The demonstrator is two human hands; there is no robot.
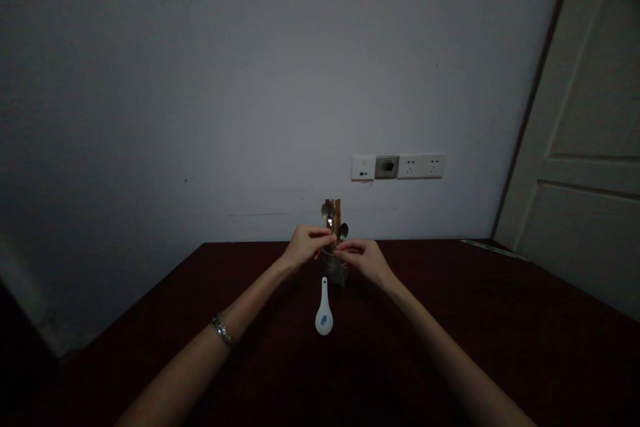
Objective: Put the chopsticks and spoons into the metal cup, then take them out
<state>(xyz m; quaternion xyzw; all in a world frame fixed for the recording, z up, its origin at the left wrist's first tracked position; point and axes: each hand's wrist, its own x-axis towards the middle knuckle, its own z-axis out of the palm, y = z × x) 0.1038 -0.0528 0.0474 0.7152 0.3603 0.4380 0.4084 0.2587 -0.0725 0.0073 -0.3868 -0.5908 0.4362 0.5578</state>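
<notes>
Metal spoon [328,211] rises above container [334,272]; left hand [304,245] bunched at its handle, right hand [365,257] bunched near container rim, exact pinches unclear. Best held upright, clear of second spoon [343,231].

A hand could pass over the bench [465,320] along its left or right edge, outside both forearms. Near the middle of the far edge, the holder [335,272] with metal spoons [328,211] rising from it stands in the way, flanked by the left hand [303,245] and right hand [367,259]. A white spoon [324,320] lies nearer the front edge; the wall [250,113] bounds the back.
</notes>
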